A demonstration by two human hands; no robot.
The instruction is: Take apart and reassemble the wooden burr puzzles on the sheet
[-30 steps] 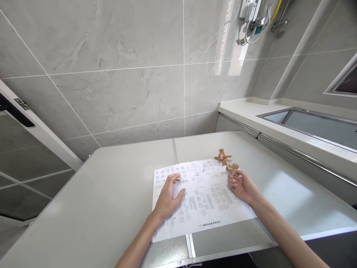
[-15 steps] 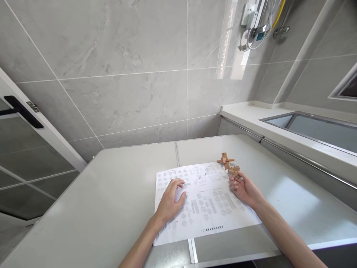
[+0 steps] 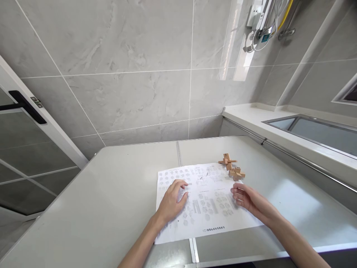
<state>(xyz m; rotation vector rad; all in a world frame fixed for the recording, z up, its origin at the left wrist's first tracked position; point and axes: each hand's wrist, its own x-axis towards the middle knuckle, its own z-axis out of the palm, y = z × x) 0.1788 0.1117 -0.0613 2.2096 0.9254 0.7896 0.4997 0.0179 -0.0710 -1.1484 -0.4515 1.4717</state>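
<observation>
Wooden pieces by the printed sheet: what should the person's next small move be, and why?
Probably drawing the right hand back slightly toward the person: the nearer wooden piece sits just beyond its fingers, out of its grip and close beside the farther wooden piece, so a stray brush could shift both.

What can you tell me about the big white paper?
The white paper looks thin, lying spread on the table. Small grey pictures cover much of it, with a darker printed line near the person. The left hand seems to rest on it; the right hand is over its right side, perhaps touching. Wooden blocks hide its far right corner.
</observation>
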